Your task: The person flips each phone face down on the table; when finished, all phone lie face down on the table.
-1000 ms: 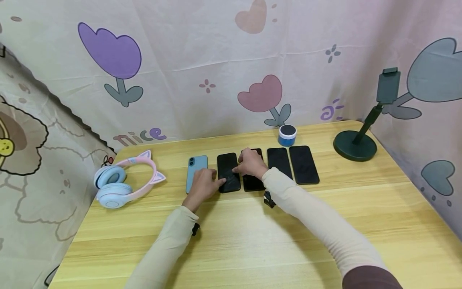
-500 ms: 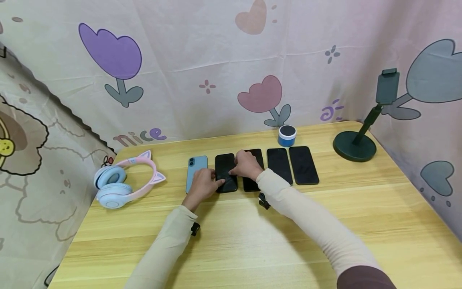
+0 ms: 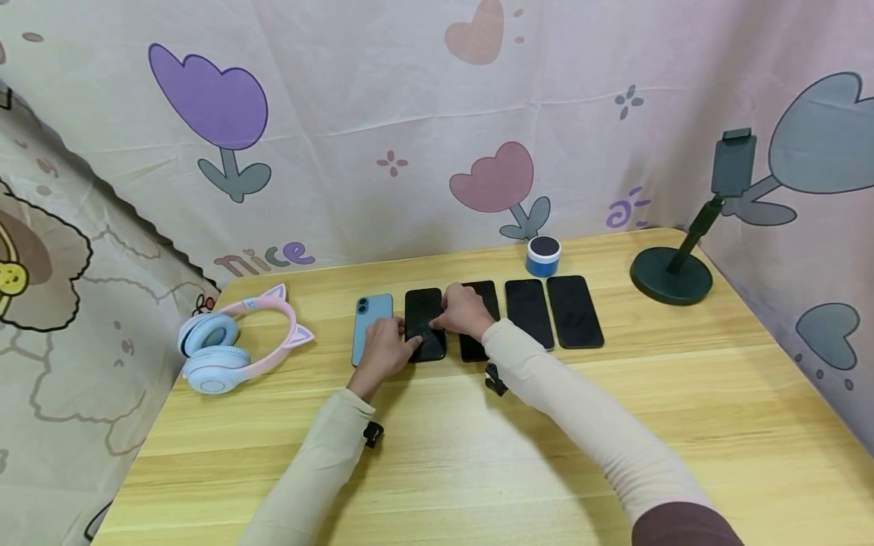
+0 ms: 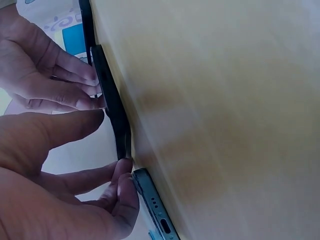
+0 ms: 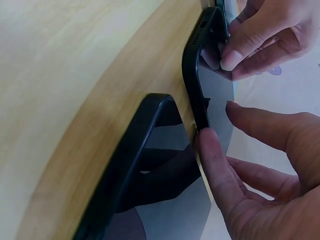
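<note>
A black phone (image 3: 423,302) lies screen up on the table between my two hands. My left hand (image 3: 384,350) holds its left side, thumb on the lower screen and fingers along the edge. From the opposite side my right hand (image 3: 466,311) grips it, a fingertip against the edge in the right wrist view, thumb over the glass. Just left of it is a light blue phone (image 3: 372,308), back up with two lenses; its charging port end (image 4: 160,217) shows in the left wrist view. Another black phone (image 3: 471,350) sits partly hidden under my right hand.
Two more black phones (image 3: 528,307) lie side by side to the right. Behind them stands a small blue and white round container (image 3: 543,262). Pink and blue cat-ear headphones (image 3: 217,369) rest at the left, and a dark green phone stand (image 3: 672,282) at the back right.
The black phone has slid a little left, closer to the light blue phone. My right hand has moved left with it; my left hand has barely shifted.
</note>
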A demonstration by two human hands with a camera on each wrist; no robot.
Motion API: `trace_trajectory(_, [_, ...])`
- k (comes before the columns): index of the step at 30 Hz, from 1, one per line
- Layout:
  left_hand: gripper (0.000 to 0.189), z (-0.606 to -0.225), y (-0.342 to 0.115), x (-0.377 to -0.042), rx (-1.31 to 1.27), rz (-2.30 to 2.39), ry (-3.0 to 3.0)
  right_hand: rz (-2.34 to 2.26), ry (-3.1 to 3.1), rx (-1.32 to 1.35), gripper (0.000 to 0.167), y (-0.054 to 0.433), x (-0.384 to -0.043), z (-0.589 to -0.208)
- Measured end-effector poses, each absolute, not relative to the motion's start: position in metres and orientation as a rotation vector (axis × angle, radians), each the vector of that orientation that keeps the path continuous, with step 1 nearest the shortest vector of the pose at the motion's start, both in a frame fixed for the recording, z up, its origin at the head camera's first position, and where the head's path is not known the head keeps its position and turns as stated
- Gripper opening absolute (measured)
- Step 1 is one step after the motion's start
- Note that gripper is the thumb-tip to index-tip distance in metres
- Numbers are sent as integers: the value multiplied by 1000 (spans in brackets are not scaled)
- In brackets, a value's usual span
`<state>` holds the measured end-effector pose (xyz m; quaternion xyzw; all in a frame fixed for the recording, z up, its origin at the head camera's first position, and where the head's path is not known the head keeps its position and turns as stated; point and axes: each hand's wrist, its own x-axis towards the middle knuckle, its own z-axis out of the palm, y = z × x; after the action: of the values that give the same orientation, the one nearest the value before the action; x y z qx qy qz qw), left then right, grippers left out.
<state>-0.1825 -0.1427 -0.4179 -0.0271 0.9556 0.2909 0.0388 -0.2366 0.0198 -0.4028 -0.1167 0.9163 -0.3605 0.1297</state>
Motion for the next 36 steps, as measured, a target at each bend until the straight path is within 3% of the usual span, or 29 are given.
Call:
trace_trajectory(4, [43, -417, -142, -182, -111, 904, 2922, -1064, 2661, -334, 31, 20, -236, -402])
trace_trajectory(9, [39, -416, -143, -181, -110, 908, 2928, -1099, 2645, -315, 20, 20, -235, -401])
trace_trajectory(23, [49, -416, -148, -180, -110, 1079, 2879, -1227, 2562, -327, 31, 17, -235, -406])
trace_trajectory(30, [48, -411, -153, -178, -100, 1160, 2853, -1229, 2564, -323, 47, 14, -235, -406])
trace_trajectory(36, [52, -409, -156, -177, -119, 1254, 2819, -1257, 2532, -324, 41, 13, -233, -407])
